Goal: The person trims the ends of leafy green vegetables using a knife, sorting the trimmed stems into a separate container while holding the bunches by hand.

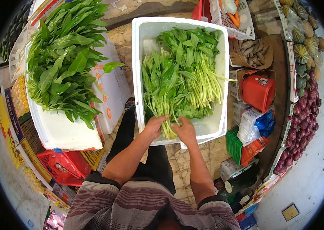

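A white foam box [224, 72] holds bunches of long-stemmed leafy greens [190, 46], probably water spinach. Near its front wall my left hand [154, 126] grips the stem ends of one bunch [162, 103], whose leaves point away from me. My right hand [185, 130] is at the same stems from the other side, thumb and fingers pinching a few of them. The bunch lies over the other greens in the box. To the left, a large heap of the same greens [61, 66] rests on a white foam lid or box [70, 132], stems to the left.
Red baskets [78, 164] and a yellow crate [93, 158] stand at lower left. Along the right are a red bin [258, 90], a green crate [233, 145], a carton of brown tubers [252, 51], carrots in a basket [233, 18], red onions [302, 123] and squashes [301, 53].
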Demonstrator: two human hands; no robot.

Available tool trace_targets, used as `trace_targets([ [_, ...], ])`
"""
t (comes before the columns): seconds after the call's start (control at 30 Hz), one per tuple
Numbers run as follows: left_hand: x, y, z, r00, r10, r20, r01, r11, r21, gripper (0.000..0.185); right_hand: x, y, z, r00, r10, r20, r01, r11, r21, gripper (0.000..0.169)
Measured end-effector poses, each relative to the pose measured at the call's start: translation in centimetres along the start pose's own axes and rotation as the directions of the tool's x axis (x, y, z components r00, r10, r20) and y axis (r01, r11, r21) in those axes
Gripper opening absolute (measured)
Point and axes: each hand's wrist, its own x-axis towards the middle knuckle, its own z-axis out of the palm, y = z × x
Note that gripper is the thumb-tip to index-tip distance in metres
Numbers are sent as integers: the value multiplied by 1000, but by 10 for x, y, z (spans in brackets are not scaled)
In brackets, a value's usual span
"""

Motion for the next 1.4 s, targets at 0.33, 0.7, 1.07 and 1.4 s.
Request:
trace_targets([
  [0.33, 6, -3, -3, 993, 84, 82, -82, 996, -37, 32, 79, -18, 26, 958, -265, -111, 272, 961, 53, 28],
  [0.7, 1, 1, -9, 994, 97, 59, -97, 995, 10, 28, 69, 5, -2, 994, 14, -106, 51, 813, 580, 19],
  [1.07, -9, 7, 9, 953, 236, -192, -167, 933, 318, 28, -83, 165, -71, 777, -88, -623, -183, 916, -358, 30],
  [1.4, -19, 19, 18, 922, 378, -88, -322, 872, 369, 37, 11, 36, 36, 998, -28, -62, 17, 986, -168, 28],
])
